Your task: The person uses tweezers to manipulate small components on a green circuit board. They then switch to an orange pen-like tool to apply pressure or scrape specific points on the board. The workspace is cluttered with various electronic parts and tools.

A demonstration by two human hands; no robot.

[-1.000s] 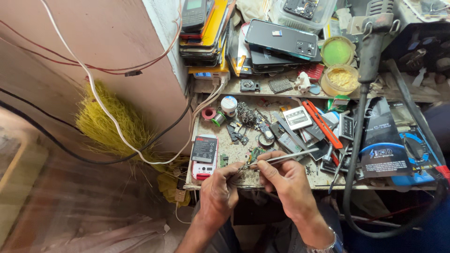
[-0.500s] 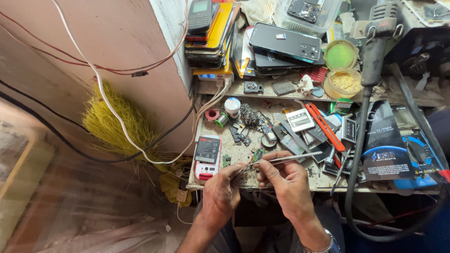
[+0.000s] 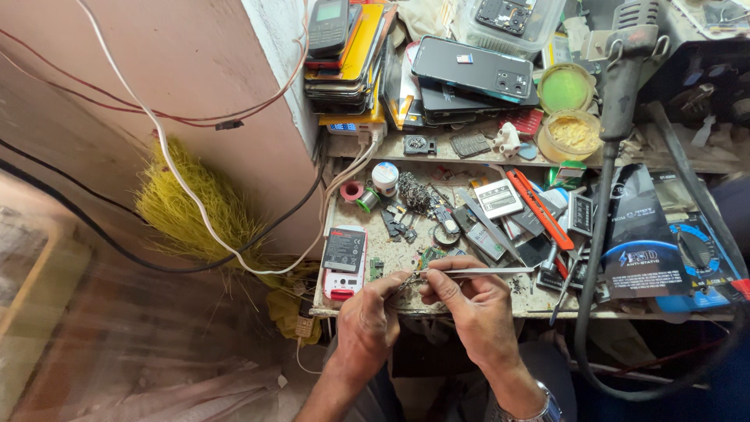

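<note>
A tiny metal part [image 3: 406, 279] is being worked at the near edge of a cluttered repair desk [image 3: 437, 309], held between two hands; it is too small to identify. The left hand [image 3: 367, 312] is pinching it, finger and thumb together on it. The right hand [image 3: 473, 301] is gripping slim metal tweezers [image 3: 476, 272], fingers clamped on the shaft, with the tips pointing left and meeting the part. The step in hand looks like fine picking or positioning on the part. Judging from this, the next move is calling for a steady left hand and very small tweezer motions, since the part could easily slip. Just left of the hands, a white and red phone with its battery showing [image 3: 344, 252] is lying flat. Farther back are a solder spool [image 3: 384, 178], scattered tools and stacked phones [image 3: 469, 74]. A hot-air tool [image 3: 625, 62] is hanging at the far right.
</note>
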